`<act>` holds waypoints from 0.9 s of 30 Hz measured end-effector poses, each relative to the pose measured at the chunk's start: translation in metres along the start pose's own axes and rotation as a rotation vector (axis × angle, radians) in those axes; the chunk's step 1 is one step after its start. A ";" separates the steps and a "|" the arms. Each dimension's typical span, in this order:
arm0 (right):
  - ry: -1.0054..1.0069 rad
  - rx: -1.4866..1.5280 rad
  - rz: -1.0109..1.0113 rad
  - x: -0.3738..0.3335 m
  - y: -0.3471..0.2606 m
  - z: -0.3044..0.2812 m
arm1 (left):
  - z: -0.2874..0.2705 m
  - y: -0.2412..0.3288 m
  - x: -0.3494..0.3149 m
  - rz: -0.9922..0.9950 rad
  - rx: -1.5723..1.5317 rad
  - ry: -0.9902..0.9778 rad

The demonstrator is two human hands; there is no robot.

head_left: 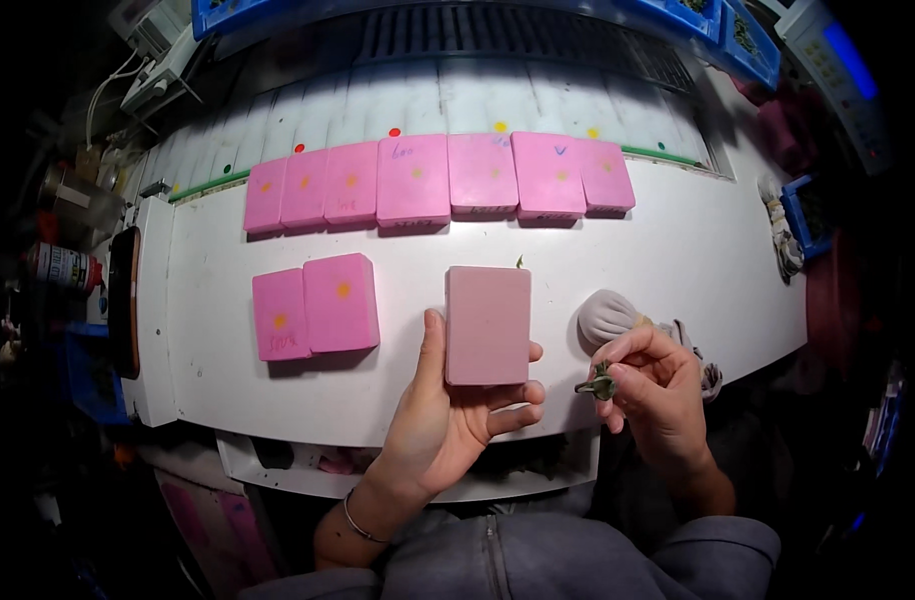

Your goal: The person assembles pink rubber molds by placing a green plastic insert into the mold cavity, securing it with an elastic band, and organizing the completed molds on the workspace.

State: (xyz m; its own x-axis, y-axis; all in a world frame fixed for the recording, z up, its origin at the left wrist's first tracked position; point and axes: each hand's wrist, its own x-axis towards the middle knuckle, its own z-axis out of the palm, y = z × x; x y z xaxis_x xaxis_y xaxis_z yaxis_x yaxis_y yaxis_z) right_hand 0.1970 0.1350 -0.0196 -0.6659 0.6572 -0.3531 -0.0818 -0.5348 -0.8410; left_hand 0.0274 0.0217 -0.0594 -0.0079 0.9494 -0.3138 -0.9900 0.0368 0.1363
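My left hand point(448, 425) grips a dusty-pink rubber mould block point(489, 325) from below, thumb on its left side and fingers around the right. Its broad plain face is turned up toward me. To the right, my right hand point(661, 390) pinches a small dark green piece point(599, 383), perhaps wax, between thumb and fingertips. Its exact shape is partly hidden by the fingers. Just beyond that hand lies a pale, rounded cloth pouch point(611, 318), gathered at one end. A tiny green sprig-like bit point(520, 262) shows behind the block's top edge.
A row of several brighter pink blocks point(414, 180) spans the table's far side. Two more pink blocks point(340, 303) stand at the left. Behind are a green strip point(660, 154), coloured dots and blue trays point(748, 45). An open drawer point(278, 472) is at the near edge.
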 end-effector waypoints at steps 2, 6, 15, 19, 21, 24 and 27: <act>0.008 -0.080 -0.036 -0.004 -0.009 -0.005 | 0.005 -0.002 0.001 0.000 0.042 0.039; 0.073 -0.147 0.029 0.003 -0.033 -0.016 | -0.001 -0.003 0.005 0.003 0.103 0.108; -0.091 0.082 0.131 -0.001 -0.056 -0.028 | -0.005 -0.012 0.006 0.088 0.125 0.122; -0.172 0.169 0.132 -0.005 -0.059 -0.025 | -0.010 -0.011 0.004 0.090 0.128 0.099; -0.234 0.251 0.135 -0.004 -0.053 -0.026 | -0.012 -0.012 0.002 0.100 0.174 0.101; -0.227 0.263 0.095 -0.003 -0.052 -0.022 | -0.015 -0.012 0.005 0.114 0.246 0.102; -0.224 0.229 0.032 0.002 -0.059 -0.022 | -0.017 -0.010 -0.003 0.132 0.321 0.094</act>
State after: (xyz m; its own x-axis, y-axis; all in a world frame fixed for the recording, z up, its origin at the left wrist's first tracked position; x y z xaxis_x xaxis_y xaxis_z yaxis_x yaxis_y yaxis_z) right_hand 0.2169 0.1793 0.0205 -0.8156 0.5184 -0.2570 -0.2064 -0.6756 -0.7078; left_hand 0.0345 0.0133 -0.0760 -0.1605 0.9202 -0.3570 -0.8851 0.0260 0.4648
